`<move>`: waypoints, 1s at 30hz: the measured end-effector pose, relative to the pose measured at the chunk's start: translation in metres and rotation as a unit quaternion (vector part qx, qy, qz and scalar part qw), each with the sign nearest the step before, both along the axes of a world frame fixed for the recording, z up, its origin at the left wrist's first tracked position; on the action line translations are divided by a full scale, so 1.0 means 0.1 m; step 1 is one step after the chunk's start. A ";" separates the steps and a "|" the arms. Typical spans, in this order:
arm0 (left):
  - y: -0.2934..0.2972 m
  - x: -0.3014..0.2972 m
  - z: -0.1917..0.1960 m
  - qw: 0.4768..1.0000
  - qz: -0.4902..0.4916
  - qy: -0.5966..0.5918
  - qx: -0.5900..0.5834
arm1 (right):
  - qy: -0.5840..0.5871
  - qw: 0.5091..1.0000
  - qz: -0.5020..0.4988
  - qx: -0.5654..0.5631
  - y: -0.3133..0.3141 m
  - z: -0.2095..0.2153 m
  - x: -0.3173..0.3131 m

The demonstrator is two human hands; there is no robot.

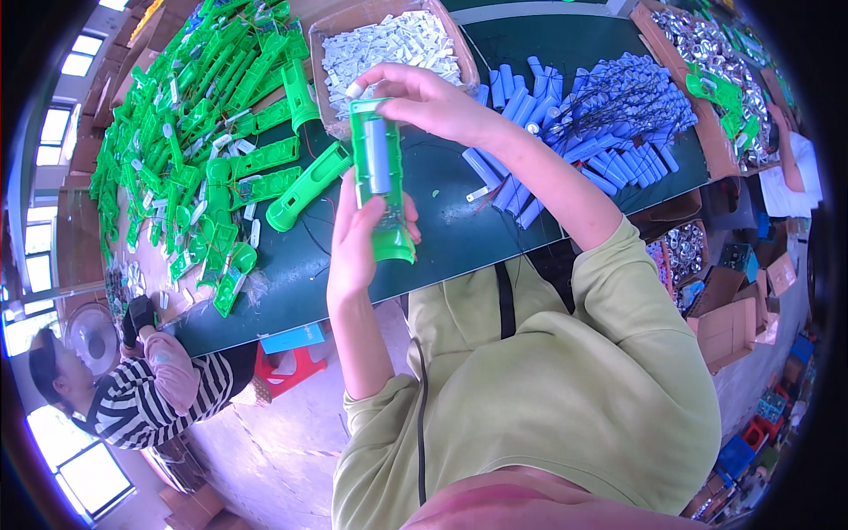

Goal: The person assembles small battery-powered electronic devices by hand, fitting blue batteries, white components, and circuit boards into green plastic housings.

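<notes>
My left hand (355, 234) is closed around a long green plastic housing (394, 246), held upright above the table with its open side facing me. Inside its upper part lies a blue cylindrical battery (378, 157). At the top end my right hand (424, 104) is bent over the housing, the thumb by its rim. Something small and white (355, 90) shows at a right fingertip; whether it is a loose part or a finger cover I cannot tell. Another green housing (305, 190) lies on the table just left of my left hand.
A carton of small white parts (468, 62) stands behind my hands. Heaped green housings (212, 84) cover the table's left; wired blue batteries (636, 97) lie right. Beyond is a box of shiny metal parts (698, 44). A person in striped clothing (146, 397) sits left; another person (791, 172) is far right.
</notes>
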State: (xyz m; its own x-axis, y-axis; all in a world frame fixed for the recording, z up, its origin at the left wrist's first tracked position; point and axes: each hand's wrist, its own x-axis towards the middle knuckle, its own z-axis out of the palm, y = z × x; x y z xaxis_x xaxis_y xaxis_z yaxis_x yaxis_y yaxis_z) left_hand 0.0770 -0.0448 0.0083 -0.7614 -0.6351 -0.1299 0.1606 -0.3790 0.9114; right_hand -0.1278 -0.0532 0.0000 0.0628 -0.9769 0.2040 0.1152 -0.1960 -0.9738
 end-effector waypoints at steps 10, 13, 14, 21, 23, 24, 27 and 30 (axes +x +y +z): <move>-0.49 0.16 0.04 0.939 0.086 -0.152 -0.296 | -0.014 0.988 -0.142 0.058 -0.33 0.49 -0.90; -0.81 0.48 -0.05 0.752 0.130 -0.390 -0.515 | 0.106 0.943 -0.298 0.105 -0.63 0.64 -1.63; -0.88 0.51 -0.13 0.752 0.134 -0.392 -0.513 | 0.058 0.939 -0.314 0.130 -0.78 0.51 -1.96; -1.24 0.59 -0.26 0.686 0.033 -0.421 -0.593 | 0.212 0.872 -0.383 0.218 -1.48 -0.74 -4.62; -1.24 0.81 -0.14 0.825 0.119 -0.354 -0.424 | 0.176 0.892 -0.358 0.214 -1.95 -1.12 -4.18; -1.27 0.84 -0.11 0.902 0.157 -0.275 -0.293 | 0.220 0.872 -0.382 0.211 -1.98 -1.18 -4.26; -1.30 0.66 -0.01 0.976 0.193 -0.032 -0.092 | 0.549 0.691 -0.408 0.232 -1.90 -1.21 -4.63; -1.39 0.71 0.08 0.972 0.222 -0.028 -0.073 | 0.616 0.660 -0.378 0.204 -1.92 -1.08 -4.51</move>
